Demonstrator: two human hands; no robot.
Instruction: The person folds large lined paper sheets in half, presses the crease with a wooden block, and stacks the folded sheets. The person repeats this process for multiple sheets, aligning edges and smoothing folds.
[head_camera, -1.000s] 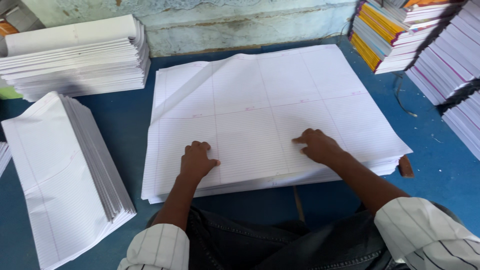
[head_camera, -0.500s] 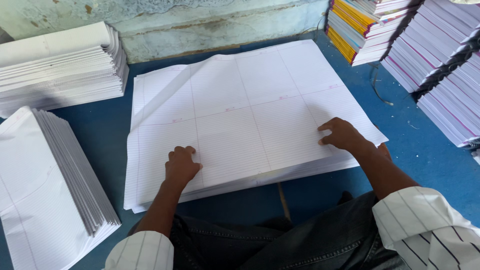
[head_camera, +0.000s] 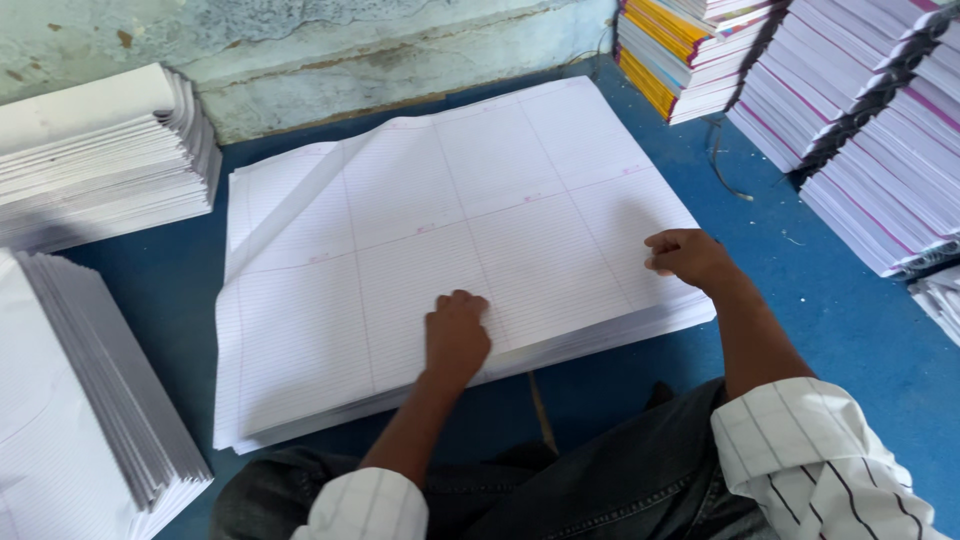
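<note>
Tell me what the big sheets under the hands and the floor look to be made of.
Sheets: thin matte white paper, faintly ruled, stacked; one corner is folded over, and layered edges show in front. Floor: probably a painted hard surface, blue and dull, with small specks; the base material cannot be told. Left hand and right hand rest on the top sheet.

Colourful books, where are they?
In the head view, the colourful books are stacked top right against the wall, just beyond the big sheets.

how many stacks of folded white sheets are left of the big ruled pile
2: one stack of folded white paper sheets at the far left by the wall, another at the near left, fanned at its edge. More may lie outside the frame.
</note>
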